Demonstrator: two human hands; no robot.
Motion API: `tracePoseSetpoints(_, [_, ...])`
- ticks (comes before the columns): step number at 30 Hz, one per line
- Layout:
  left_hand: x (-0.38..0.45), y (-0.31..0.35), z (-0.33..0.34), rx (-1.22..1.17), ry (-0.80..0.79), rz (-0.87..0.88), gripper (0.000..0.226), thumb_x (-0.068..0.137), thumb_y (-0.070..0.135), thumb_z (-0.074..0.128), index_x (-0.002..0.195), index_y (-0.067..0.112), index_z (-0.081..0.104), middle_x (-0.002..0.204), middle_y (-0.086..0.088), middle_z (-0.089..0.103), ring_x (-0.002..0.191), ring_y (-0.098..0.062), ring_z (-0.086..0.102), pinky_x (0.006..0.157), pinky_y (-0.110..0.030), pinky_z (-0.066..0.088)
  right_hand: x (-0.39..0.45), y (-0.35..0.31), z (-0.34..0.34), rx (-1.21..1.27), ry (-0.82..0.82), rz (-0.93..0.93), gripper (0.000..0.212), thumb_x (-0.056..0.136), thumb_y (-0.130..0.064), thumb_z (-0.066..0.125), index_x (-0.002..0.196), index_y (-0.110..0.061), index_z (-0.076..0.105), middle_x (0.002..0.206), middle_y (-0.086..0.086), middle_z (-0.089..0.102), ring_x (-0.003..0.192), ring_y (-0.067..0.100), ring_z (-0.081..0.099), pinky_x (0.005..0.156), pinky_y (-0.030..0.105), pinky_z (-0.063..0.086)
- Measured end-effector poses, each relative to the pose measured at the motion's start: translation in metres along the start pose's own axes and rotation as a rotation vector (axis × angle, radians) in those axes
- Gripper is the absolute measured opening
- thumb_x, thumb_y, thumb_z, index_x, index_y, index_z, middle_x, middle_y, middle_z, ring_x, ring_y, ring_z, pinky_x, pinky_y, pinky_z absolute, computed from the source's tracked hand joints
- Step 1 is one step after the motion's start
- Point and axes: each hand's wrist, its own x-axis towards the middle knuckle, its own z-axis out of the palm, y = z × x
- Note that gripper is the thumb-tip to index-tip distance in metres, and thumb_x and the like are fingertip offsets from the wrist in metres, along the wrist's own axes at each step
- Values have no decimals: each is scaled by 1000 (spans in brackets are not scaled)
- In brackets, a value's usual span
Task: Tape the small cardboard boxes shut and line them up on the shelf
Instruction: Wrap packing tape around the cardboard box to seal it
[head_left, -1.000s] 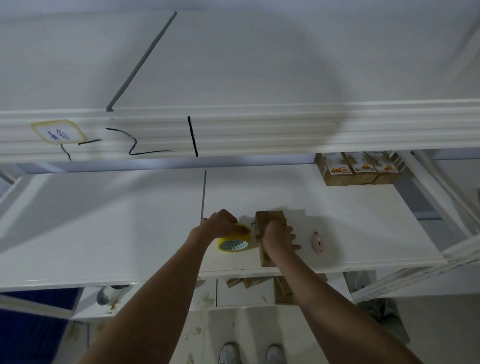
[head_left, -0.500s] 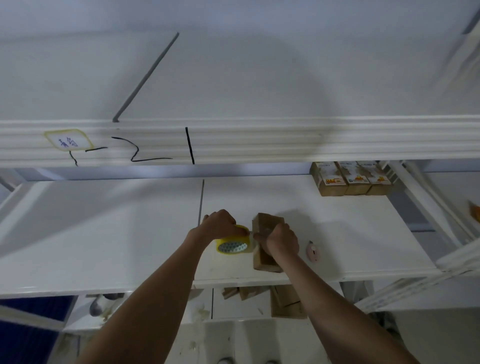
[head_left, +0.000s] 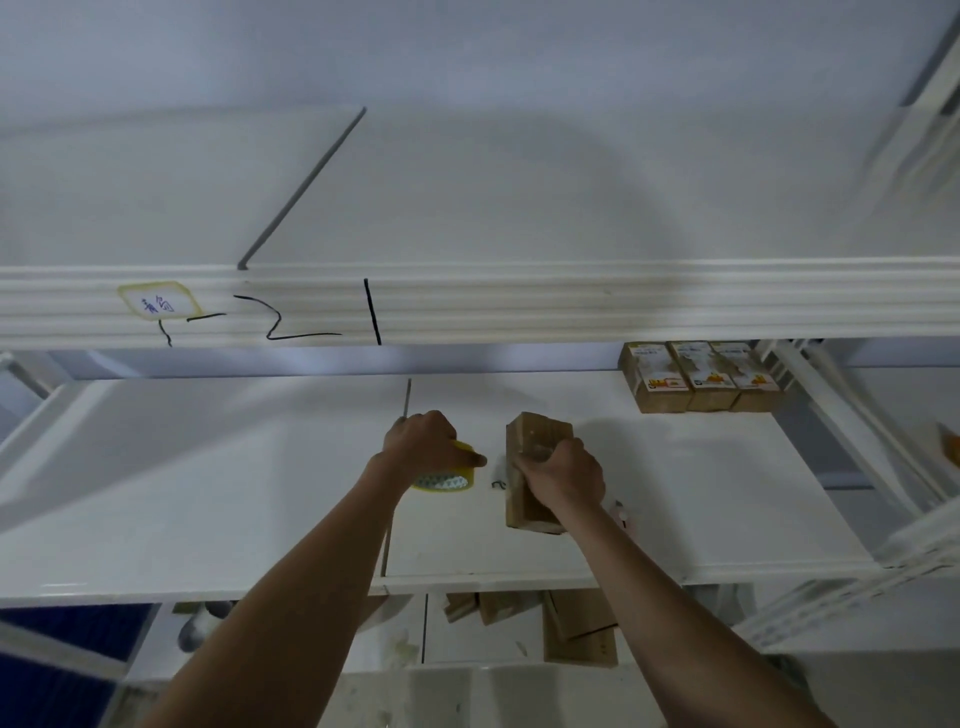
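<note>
Taping a small box on the shelf, tape roll just left of it.

I am watching the right hand (head_left: 563, 475) gripping the cardboard box (head_left: 535, 467), fingers curled over its top, while the left hand (head_left: 423, 441) is clutching the yellow tape roll (head_left: 449, 475) just to the box's left, with a small gap between them. The box is resting on the shelf (head_left: 208, 493) near its front edge, its long axis running front to back. I am judging that the tape must cross rightward from the roll onto the box, so the left hand leads. Three finished boxes (head_left: 698, 374) are standing side by side behind the box, toward the right, at the back of the shelf.
</note>
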Motion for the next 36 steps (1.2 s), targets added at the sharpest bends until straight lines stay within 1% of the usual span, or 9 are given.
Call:
tracePoseSetpoints(6, [0,-2,-4,-9,-25,-29,59,68,81,65,80,23,62,83,2,60,79,-20,60,73,-29,45,-2,4,-10,99,-57,-45,70,81,-62,71,125,-11,52,118,4,65,107,25,64,75,30,44])
tracePoseSetpoints(11, [-2,5,-8,-4,1,-10,59,70,80,64,80,22,65,82,3,62,78,-19,64,77,-30,51,1,4,-18,227,-115,-20,59,83,-56,71,119,-13,53,103,-2,57,93,19,55,78,34,49])
tracePoseSetpoints(18, [-2,14,-9,-34,8,-1,57,70,81,64,75,24,65,79,3,65,77,-19,67,74,-30,55,9,8,-20,406,-222,11,51,81,-52,71,115,-18,55,109,1,62,97,20,59,74,34,50])
tracePoseSetpoints(24, [-1,13,-13,-22,30,13,55,70,78,66,75,23,66,79,3,65,76,-18,65,73,-29,54,9,11,-19,487,-311,36,44,87,-47,68,119,-21,52,117,1,61,105,21,58,83,37,52])
tracePoseSetpoints(27, [0,14,-16,-2,49,21,54,70,78,67,73,23,65,79,3,65,75,-18,64,74,-29,53,8,5,-15,529,-339,62,64,80,-60,71,126,-20,50,120,0,60,106,22,58,83,38,51])
tracePoseSetpoints(30, [1,18,-19,37,52,31,55,70,78,66,76,23,67,81,3,65,77,-18,63,79,-31,53,8,-3,-10,550,-353,77,102,57,-76,78,133,-22,38,123,-1,56,109,25,60,86,41,54])
tracePoseSetpoints(32, [1,22,-18,62,69,50,56,69,80,65,77,24,65,78,5,61,76,-17,60,81,-30,49,15,-1,-3,526,-361,101,108,49,-68,86,132,-25,33,124,1,55,106,26,63,86,46,58])
tracePoseSetpoints(34, [0,23,-18,70,70,56,57,68,81,65,76,25,62,77,6,58,76,-16,58,86,-31,47,19,0,-4,506,-395,112,94,54,-51,90,126,-24,36,120,2,58,101,25,65,84,47,60])
tracePoseSetpoints(36, [-1,22,-18,54,45,44,60,67,83,63,75,24,63,76,5,59,76,-17,59,87,-32,47,17,-2,-11,526,-412,122,80,62,-41,89,123,-21,41,113,2,62,96,23,66,73,41,61])
